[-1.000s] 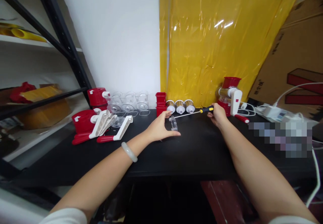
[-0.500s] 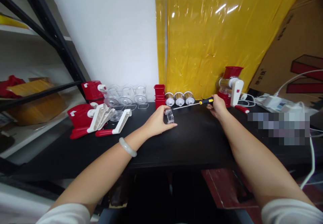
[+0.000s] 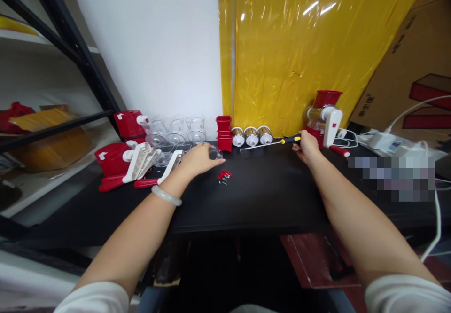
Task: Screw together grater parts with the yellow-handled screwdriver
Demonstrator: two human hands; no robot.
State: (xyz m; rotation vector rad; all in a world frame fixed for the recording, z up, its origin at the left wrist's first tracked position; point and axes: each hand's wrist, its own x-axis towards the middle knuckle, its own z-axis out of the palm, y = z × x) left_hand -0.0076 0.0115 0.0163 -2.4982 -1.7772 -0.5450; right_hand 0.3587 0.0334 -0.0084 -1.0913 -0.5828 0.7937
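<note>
My left hand (image 3: 198,159) is closed around a small clear plastic part (image 3: 215,152) and rests on the black table (image 3: 268,195), close to the white crank handles (image 3: 145,161). My right hand (image 3: 307,146) grips the black-and-yellow handle of a screwdriver (image 3: 278,142), whose thin shaft points left along the table. A few small red bits and screws (image 3: 224,176) lie loose on the table just right of my left hand.
Red bases and clear cups (image 3: 178,132) line the back left. A stack of red cups (image 3: 224,132) and three metal drums (image 3: 251,135) sit at the back middle. An assembled red-and-white grinder (image 3: 324,115) stands behind my right hand. Cables and a power strip (image 3: 384,141) lie right.
My left hand has carried the clear part to the left, toward the crank handles, uncovering the small red bits and screws. My right hand has stayed put on the screwdriver.
</note>
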